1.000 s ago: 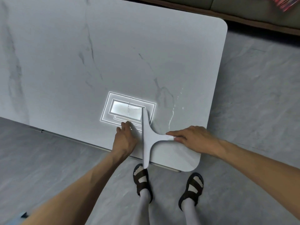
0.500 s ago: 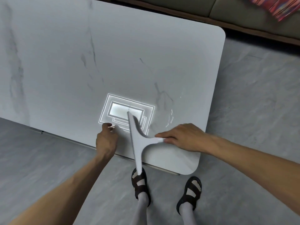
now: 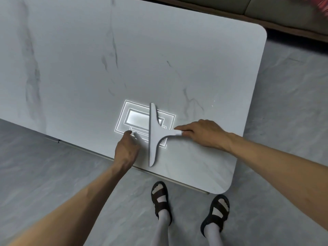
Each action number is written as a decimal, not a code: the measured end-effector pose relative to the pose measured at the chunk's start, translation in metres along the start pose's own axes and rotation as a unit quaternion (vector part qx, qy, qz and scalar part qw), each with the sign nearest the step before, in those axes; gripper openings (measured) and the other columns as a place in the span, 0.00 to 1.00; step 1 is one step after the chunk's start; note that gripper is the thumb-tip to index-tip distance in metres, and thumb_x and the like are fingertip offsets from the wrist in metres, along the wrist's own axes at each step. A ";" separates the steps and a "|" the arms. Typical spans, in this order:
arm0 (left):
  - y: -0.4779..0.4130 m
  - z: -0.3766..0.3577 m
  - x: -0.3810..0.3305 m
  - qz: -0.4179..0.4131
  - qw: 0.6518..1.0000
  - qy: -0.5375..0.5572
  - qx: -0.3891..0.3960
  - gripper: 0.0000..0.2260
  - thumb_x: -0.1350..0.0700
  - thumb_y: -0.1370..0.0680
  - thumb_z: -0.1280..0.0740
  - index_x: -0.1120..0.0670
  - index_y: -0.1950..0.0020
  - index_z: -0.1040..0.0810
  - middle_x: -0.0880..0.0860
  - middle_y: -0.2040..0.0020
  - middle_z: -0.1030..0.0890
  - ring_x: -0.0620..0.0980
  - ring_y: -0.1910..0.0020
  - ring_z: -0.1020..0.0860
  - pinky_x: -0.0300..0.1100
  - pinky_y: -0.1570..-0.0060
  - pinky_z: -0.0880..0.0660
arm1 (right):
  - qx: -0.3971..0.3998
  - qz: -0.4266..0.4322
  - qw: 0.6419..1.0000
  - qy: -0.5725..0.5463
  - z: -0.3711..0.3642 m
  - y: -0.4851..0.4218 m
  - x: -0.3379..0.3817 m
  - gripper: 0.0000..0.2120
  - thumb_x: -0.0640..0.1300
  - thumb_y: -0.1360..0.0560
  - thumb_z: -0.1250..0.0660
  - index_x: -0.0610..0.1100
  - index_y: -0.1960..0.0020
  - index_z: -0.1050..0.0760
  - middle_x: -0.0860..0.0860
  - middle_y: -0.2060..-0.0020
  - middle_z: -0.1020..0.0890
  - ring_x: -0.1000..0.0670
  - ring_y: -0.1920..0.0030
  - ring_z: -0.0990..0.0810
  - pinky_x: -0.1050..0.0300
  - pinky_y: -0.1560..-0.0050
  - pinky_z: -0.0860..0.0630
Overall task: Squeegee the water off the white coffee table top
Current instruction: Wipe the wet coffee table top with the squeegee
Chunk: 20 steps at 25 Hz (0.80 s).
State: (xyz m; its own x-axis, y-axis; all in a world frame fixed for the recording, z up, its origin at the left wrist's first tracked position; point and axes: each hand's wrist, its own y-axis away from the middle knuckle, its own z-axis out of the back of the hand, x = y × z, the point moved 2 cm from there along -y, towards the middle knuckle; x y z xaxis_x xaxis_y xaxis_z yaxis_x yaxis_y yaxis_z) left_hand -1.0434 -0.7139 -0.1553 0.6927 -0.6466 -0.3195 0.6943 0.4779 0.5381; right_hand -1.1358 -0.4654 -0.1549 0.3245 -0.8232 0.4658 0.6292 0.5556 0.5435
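Observation:
The white marble-veined coffee table top (image 3: 159, 55) fills most of the head view. A white T-shaped squeegee (image 3: 154, 134) lies on it near the front edge, blade running front to back. My right hand (image 3: 204, 134) grips the squeegee's handle from the right. My left hand (image 3: 126, 148) rests on the table just left of the blade, fingers spread on the surface and holding nothing. A bright rectangular light reflection (image 3: 136, 119) shines on the top under the blade's far half. A few small water droplets (image 3: 213, 104) glint to the right.
The table's rounded front right corner (image 3: 221, 189) is close to my sandalled feet (image 3: 161, 199) on the grey floor. A sofa base (image 3: 266, 13) runs along the far side, with a red patterned cloth (image 3: 321, 6) at the top right.
The squeegee has straightened and now lies wholly on the table instead of overhanging the front edge. My left hand moved back close to the blade. The water streaks right of the blade are gone.

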 end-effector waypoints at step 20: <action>0.051 -0.034 -0.041 -0.047 0.999 -0.010 0.021 0.18 0.56 0.19 0.43 0.57 0.30 0.33 0.61 0.39 0.21 0.61 0.40 0.22 0.48 0.43 0.28 | 0.051 0.029 0.998 -0.014 -0.057 0.092 -0.014 0.18 0.59 0.19 0.49 0.69 0.29 0.38 0.60 0.34 0.24 0.51 0.38 0.23 0.53 0.41 0.27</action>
State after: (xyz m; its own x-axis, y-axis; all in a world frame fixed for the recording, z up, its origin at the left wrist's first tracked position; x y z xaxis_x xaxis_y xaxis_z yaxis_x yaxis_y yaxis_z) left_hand -1.0297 -0.6426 -0.1412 0.6211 -0.6987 -0.3550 0.7465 0.3894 0.5396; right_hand -1.0426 -0.4097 -0.1510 0.3385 -0.7864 0.5168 0.5343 0.6127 0.5823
